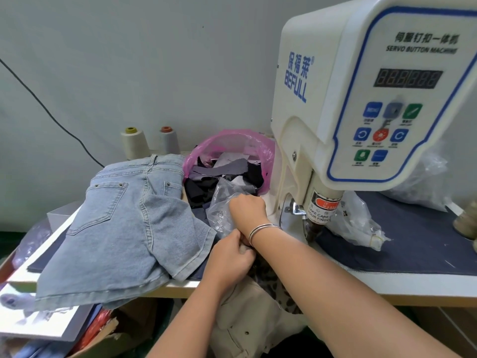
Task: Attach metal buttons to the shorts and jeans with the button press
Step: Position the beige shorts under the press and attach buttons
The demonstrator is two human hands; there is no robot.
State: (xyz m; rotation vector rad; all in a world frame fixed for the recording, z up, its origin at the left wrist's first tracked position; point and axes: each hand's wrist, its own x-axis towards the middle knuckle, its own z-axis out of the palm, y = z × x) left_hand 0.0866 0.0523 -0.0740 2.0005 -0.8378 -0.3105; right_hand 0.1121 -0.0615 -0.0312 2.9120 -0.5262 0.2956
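The right hand [246,208] is reaching into a clear bag [222,213] lying on the tabletop [387,276] just left of the press [361,99]; its fingers are curling down inside the plastic, and whether the grip is closing on anything in there cannot be told. A bangle [260,229] is sitting on that wrist. The left hand [229,257] is lying just under the right wrist, its grip clamping on a bunch of pale fabric [244,250] at the tabletop's front edge. More beige cloth [245,319] is hanging below, in the person's lap.

What the clear bag is holding is too blurred to name. Behind it, a pink bag [229,140] is standing open, filled with dark, grey and white scraps [227,171]. Denim shorts [129,223] are lying spread on the left of the tabletop, back pockets up, one leg hanging over the front edge. Two thread cones [135,144] are standing behind them by the wall.

Right of the press head, another crumpled clear bag [361,223] is resting on a dark mat [413,249]. Below the tabletop on the left, a cardboard box [103,339] is holding something red.
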